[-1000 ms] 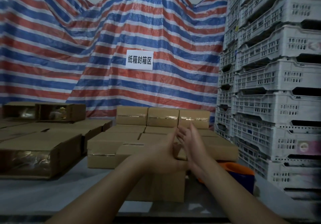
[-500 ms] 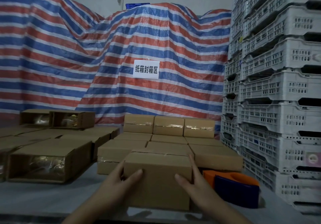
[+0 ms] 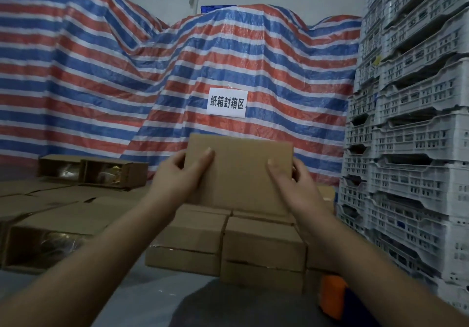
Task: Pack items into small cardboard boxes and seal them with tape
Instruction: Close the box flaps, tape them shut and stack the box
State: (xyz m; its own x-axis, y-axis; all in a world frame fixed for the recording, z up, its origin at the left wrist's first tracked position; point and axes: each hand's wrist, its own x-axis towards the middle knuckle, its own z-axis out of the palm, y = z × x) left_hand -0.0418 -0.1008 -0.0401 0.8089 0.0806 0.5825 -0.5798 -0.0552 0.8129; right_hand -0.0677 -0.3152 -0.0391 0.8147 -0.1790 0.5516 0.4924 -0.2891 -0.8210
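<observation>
1. While both hands are raised in front of the person, the left hand (image 3: 181,174) and the right hand (image 3: 294,182) grasp one closed cardboard box (image 3: 239,172) between them, thumbs across its near face and fingers wrapped round its two ends, so it hangs in the air above the stacked boxes.
2. Judging by its closed flaps, this box looks packed; whether tape runs along its far side cannot be told, since only the plain near face shows.
3. Below the hands and just beyond the wrists sits a block of closed boxes (image 3: 264,243), stacked in two layers, which suggests a good share of the sealing is already done.
4. Well out to the left of the left hand, several open boxes (image 3: 111,173) lie on their sides with something shiny inside, so these appear filled but not yet closed or taped.
5. Down beside the right forearm an orange tape dispenser (image 3: 332,293) rests on the table (image 3: 157,296), untouched by either hand.
6. My reading is that the held box is headed for the finished stack, and the open ones remain to be closed and taped.
7. Behind the held box hangs a striped tarp (image 3: 101,85) carrying a white sign (image 3: 226,102), and to the right of the right hand stand stacked grey crates (image 3: 411,149).
</observation>
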